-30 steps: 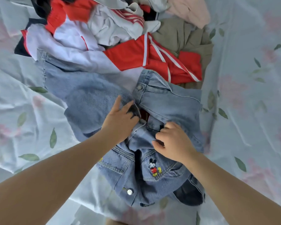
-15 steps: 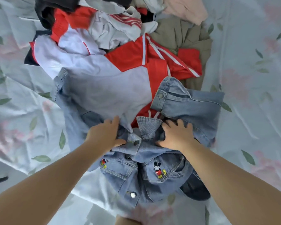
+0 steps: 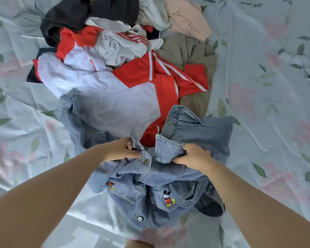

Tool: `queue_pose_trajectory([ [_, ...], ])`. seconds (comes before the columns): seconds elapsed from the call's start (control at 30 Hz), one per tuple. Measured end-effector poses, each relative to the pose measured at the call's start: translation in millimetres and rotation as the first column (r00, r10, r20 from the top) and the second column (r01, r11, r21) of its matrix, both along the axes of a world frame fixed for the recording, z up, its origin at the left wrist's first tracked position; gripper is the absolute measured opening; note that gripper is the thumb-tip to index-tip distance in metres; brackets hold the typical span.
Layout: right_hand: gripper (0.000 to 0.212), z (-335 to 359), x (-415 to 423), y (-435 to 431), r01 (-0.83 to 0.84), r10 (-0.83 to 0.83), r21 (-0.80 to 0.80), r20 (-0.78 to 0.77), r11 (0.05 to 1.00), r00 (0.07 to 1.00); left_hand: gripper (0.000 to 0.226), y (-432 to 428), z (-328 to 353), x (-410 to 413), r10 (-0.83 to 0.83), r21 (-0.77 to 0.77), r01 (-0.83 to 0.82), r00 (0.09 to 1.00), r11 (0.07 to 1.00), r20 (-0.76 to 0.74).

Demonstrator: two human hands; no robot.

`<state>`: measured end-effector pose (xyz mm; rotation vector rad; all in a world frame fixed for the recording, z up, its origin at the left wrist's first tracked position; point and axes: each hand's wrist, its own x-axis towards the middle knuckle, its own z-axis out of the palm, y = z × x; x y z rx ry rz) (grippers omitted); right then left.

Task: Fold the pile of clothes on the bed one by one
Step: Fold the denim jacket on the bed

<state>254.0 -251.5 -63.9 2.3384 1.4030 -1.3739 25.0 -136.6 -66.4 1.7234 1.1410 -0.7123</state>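
We have drawn the light-blue denim jacket with the embroidered cartoon mouse point(image 3: 168, 179) toward us. A second ago one of its sleeves lay spread across the white panel of the red-and-white track jacket point(image 3: 118, 99). That panel now shows almost bare, and the bulk of the denim sits bunched on the near side of the track jacket.

Our hands have changed too. The left hand point(image 3: 123, 149), which lay flat on the cloth, now pinches the front edge just above a metal snap. The right hand point(image 3: 193, 157) has its fingers curled round the collar. So both hands grip the denim jacket at the neck.

One sleeve trails along the left edge of the track jacket, and a buttoned cuff touches its red panel on the right. The rest of the pile point(image 3: 115, 43) is heaped beyond the track jacket, on the pale floral bed sheet point(image 3: 268, 122).

We judge that the first garment is nearly free of the pile but not yet laid flat. The sleeves need to be pulled clear before folding starts.
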Motion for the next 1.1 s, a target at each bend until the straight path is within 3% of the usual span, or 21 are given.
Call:
queue_pose_trajectory([
  [0.07,0.024,19,5,-5,0.057,-0.053,0.129,-0.029,0.990,0.998,0.064,0,18,6,0.184,-0.113,-0.179,0.982,0.977,0.032],
  [0.13,0.016,41,9,-10,0.041,-0.030,0.290,-0.044,0.956,0.999,0.095,-6,36,17,0.234,-0.146,-0.231,0.972,0.962,0.007],
  [0.27,0.013,85,28,-23,0.075,-0.023,0.484,-0.113,0.872,0.993,0.083,-20,70,42,0.355,-0.195,-0.338,0.933,0.921,0.057],
  [0.37,0.016,116,43,-38,0.202,-0.077,0.518,-0.252,0.831,0.965,0.075,-27,98,62,0.619,-0.252,-0.578,0.775,0.776,0.127],
  [0.47,0.024,142,56,-54,0.358,-0.174,0.576,-0.349,0.735,0.921,0.026,-44,130,84,0.739,-0.270,-0.688,0.633,0.673,0.228],
  [0.5,0.029,151,61,-60,0.438,-0.224,0.589,-0.402,0.680,0.888,0.020,-49,139,91,0.783,-0.311,-0.719,0.558,0.622,0.276],
  [0.57,0.029,167,74,-73,0.614,-0.329,0.575,-0.527,0.541,0.784,0.032,-60,158,106,0.876,-0.482,-0.737,0.337,0.474,0.346],
  [0.63,0.030,187,93,-84,0.748,-0.381,0.539,-0.645,0.388,0.662,0.033,-71,180,120,0.919,-0.649,-0.668,0.146,0.365,0.366],
  [0.7,0.031,214,114,-94,0.822,-0.362,0.498,-0.738,0.278,0.570,0.028,-83,207,136,0.903,-0.720,-0.578,0.071,0.384,0.425],
  [0.77,0.033,240,131,-99,0.844,-0.307,0.496,-0.786,0.205,0.536,0.034,-91,233,149,0.869,-0.739,-0.507,0.040,0.443,0.494],
  [0.87,0.036,275,155,-116,0.829,-0.225,0.543,-0.798,0.131,0.559,0.064,-100,260,164,0.764,-0.676,-0.412,0.083,0.611,0.640],
  [0.93,0.036,290,166,-134,0.770,-0.220,0.623,-0.739,0.136,0.637,0.081,-107,269,173,0.626,-0.520,-0.372,0.275,0.769,0.729],
  [1.0,0.036,291,174,-153,0.720,-0.244,0.662,-0.677,0.208,0.694,0.095,-116,269,185,0.462,-0.344,-0.315,0.489,0.884,0.740],
  [1.1,0.035,276,178,-178,0.658,-0.264,0.674,-0.604,0.335,0.752,0.097,-130,255,202,0.254,-0.162,-0.197,0.669,0.967,0.698],
])
